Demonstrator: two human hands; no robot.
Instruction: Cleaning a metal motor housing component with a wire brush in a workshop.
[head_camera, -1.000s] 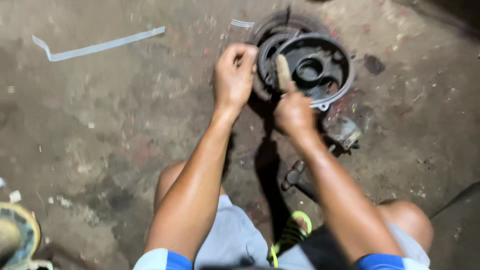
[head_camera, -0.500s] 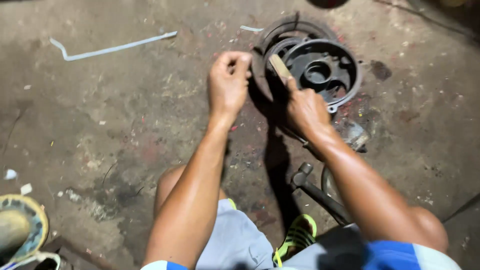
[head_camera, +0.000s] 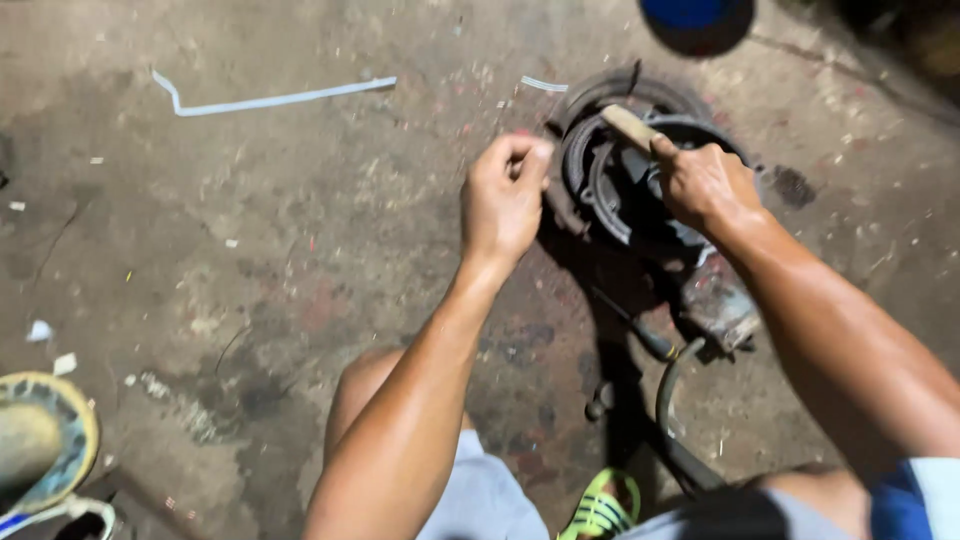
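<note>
Gripping a wooden handle (head_camera: 628, 126), the right hand (head_camera: 703, 182) lies over a round dark metal part (head_camera: 610, 175) that sits on the stained concrete floor (head_camera: 250, 250); its fingers are curled tight around the handle, whose pale end sticks out up and to the left above the knuckles. What is at the other end of the handle I cannot tell, because the hand covers it. The round part looks like a drum or hub with rings inside, and it is in the upper middle of the view, just in front of the person. The left hand (head_camera: 505, 195) is at the left edge of this part, with fingers bent and the fingertips (head_camera: 528, 160) pressed together as in a pinch; what they pinch is too small to see. Below the round part there is a small grey metal block (head_camera: 718, 308), a thin dark tool (head_camera: 632, 325) and a curved black hose (head_camera: 668, 395). A bent white strip (head_camera: 270, 98) lies well apart on the floor at upper left, and a blue round object (head_camera: 690, 12) is at the top edge. Near the bottom a green sandal (head_camera: 600, 505) shows between the knees, and a worn round object with yellow rim (head_camera: 45, 440) is at the lower left corner
</note>
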